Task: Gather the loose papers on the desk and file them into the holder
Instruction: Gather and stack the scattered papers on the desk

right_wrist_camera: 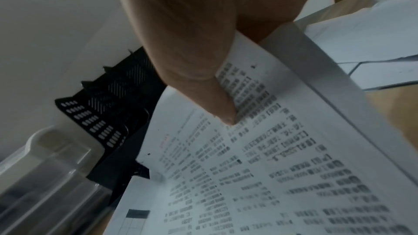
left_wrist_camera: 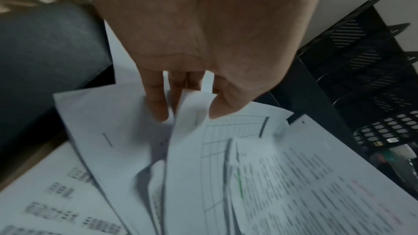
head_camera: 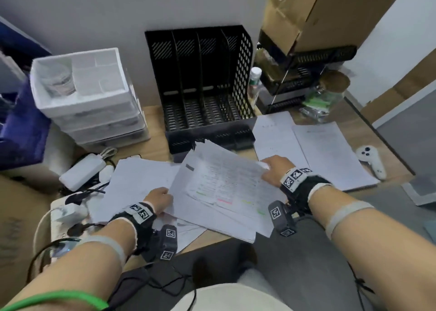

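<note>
Right hand (head_camera: 274, 170) pinches paper stack (head_camera: 226, 188) at right edge; left hand (head_camera: 160, 199) grips left edge. Stack low over worktop (head_camera: 153, 149), before empty holder (head_camera: 203, 86). Gathering step; next likely squaring sheets, collecting remaining papers (head_camera: 313, 150).

Pale grey wall (head_camera: 99, 15) behind wooden desk (head_camera: 151, 147); grey floor (head_camera: 405, 122) right.

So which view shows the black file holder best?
The head view: the black file holder appears whole, upright against the wall behind the papers, all its slots visible and holding nothing. The left wrist view catches only its dividers and mesh at the right edge; the right wrist view shows one perforated end, partly behind the right hand.
</note>
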### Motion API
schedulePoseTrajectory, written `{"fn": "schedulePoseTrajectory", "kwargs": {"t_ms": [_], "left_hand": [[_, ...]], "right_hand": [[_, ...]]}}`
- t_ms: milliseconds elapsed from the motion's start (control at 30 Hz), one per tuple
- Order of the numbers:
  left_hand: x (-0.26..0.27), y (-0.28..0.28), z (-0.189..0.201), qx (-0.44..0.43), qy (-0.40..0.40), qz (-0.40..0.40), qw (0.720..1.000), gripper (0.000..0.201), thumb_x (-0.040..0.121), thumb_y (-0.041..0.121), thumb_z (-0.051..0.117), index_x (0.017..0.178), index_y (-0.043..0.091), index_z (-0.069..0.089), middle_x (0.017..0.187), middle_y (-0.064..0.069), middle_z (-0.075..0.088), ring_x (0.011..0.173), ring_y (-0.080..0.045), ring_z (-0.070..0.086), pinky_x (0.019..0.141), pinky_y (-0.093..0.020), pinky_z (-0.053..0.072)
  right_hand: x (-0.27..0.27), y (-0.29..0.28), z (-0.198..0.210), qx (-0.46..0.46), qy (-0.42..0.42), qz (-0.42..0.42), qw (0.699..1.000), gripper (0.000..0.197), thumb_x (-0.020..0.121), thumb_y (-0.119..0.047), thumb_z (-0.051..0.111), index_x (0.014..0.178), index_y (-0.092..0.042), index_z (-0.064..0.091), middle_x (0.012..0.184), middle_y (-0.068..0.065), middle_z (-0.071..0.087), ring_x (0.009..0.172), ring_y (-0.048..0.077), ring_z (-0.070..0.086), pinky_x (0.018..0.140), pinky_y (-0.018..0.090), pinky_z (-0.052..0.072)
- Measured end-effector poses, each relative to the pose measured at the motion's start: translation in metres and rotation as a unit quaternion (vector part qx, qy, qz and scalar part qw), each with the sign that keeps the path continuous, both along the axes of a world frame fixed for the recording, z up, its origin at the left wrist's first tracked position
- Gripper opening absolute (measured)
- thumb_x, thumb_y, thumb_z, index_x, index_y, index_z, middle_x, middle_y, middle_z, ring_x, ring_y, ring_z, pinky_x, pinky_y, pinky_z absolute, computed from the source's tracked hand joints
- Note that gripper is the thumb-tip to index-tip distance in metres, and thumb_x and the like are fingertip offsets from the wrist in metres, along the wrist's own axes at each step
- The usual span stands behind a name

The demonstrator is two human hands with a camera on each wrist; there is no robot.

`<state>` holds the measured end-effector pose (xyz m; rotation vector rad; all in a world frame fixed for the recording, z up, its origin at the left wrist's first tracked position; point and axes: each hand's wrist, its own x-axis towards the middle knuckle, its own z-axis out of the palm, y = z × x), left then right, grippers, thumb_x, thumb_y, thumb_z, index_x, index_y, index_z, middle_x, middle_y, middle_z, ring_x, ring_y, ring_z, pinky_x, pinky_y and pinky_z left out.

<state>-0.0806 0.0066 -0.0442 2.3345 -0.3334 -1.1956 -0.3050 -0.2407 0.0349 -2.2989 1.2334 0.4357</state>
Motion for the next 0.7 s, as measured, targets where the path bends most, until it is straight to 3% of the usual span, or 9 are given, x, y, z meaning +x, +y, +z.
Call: {"fn": "schedulePoseTrajectory", "kwargs": {"t_ms": [67,100,167,233,300,367,533,633,700], "left_hand": [[0.001,-0.01,0.001,-0.007,-0.003,0.006,1.0,0.017,0.093,0.018,0.057,0.102,0.004,0.052,0.089,-0.012,0.052,0.071,-0.027,0.051,0.058,-0.03,0.035],[0.002,-0.014,0.001,-0.01,0.003,0.017,1.0,0.03,0.093,0.027,0.061,0.111,0.007,0.05,0.096,-0.012,0.052,0.078,-0.029,0.056,0.062,-0.031,0.037],[0.001,-0.022,0.002,0.01,0.004,0.001,1.0,0.057,0.089,0.042,0.066,0.13,0.01,0.044,0.12,-0.014,0.054,0.108,-0.034,0.058,0.08,-0.034,0.041],[0.002,-0.029,0.0,0.033,-0.004,-0.029,0.999,0.071,0.086,0.05,0.067,0.139,0.009,0.042,0.134,-0.014,0.055,0.112,-0.033,0.055,0.087,-0.036,0.042],[0.003,-0.036,-0.005,0.042,-0.004,-0.058,0.997,0.071,0.086,0.054,0.065,0.138,0.009,0.048,0.135,-0.014,0.057,0.107,-0.031,0.056,0.088,-0.036,0.044],[0.005,-0.045,-0.01,0.032,0.018,-0.061,0.997,0.066,0.085,0.056,0.064,0.133,0.011,0.055,0.133,-0.012,0.062,0.11,-0.031,0.059,0.096,-0.039,0.046],[-0.002,-0.061,-0.015,0.023,0.03,-0.059,0.998,0.059,0.085,0.048,0.07,0.129,0.011,0.06,0.128,-0.009,0.064,0.118,-0.033,0.059,0.101,-0.04,0.045],[-0.005,-0.067,-0.02,0.003,0.027,-0.047,0.999,0.053,0.084,0.035,0.075,0.128,0.01,0.062,0.128,-0.011,0.067,0.116,-0.033,0.062,0.103,-0.042,0.047],[-0.005,-0.066,-0.02,-0.014,0.019,-0.045,0.999,0.047,0.086,0.029,0.072,0.128,0.011,0.063,0.127,-0.012,0.068,0.114,-0.032,0.064,0.103,-0.045,0.049]], "right_hand": [[0.015,0.003,-0.007,-0.005,-0.009,-0.011,1.0,0.027,0.081,-0.021,0.058,0.101,-0.032,0.072,0.105,0.007,0.071,0.096,0.033,0.065,0.088,0.036,0.052],[0.02,0.004,-0.01,-0.014,-0.009,-0.027,1.0,0.025,0.081,-0.021,0.057,0.097,-0.034,0.071,0.102,0.005,0.071,0.097,0.033,0.064,0.092,0.038,0.049],[0.018,0.004,-0.017,-0.044,-0.015,-0.099,0.994,0.025,0.081,-0.02,0.053,0.092,-0.036,0.07,0.097,0.003,0.068,0.104,0.032,0.059,0.099,0.043,0.042],[0.006,0.001,-0.027,-0.047,-0.017,-0.16,0.986,0.029,0.08,-0.016,0.05,0.093,-0.032,0.071,0.095,0.005,0.066,0.106,0.033,0.057,0.1,0.046,0.044],[-0.009,-0.001,-0.038,-0.005,-0.024,-0.163,0.986,0.03,0.077,-0.01,0.049,0.09,-0.021,0.074,0.088,0.007,0.07,0.091,0.034,0.064,0.084,0.038,0.055],[-0.018,-0.006,-0.045,0.016,-0.017,-0.144,0.989,0.032,0.076,-0.005,0.047,0.088,-0.019,0.074,0.084,0.009,0.072,0.079,0.032,0.066,0.071,0.032,0.056],[-0.015,-0.017,-0.055,0.028,-0.031,-0.09,0.995,0.038,0.08,-0.004,0.043,0.09,-0.024,0.073,0.087,0.006,0.072,0.08,0.029,0.064,0.071,0.03,0.055],[-0.007,-0.024,-0.064,0.061,-0.057,-0.096,0.992,0.036,0.083,-0.005,0.045,0.094,-0.024,0.073,0.089,0.004,0.071,0.079,0.025,0.062,0.062,0.022,0.045],[-0.002,-0.026,-0.069,0.06,-0.088,-0.107,0.989,0.028,0.083,-0.009,0.054,0.103,-0.022,0.069,0.098,0.007,0.069,0.087,0.026,0.062,0.07,0.023,0.044]]}}
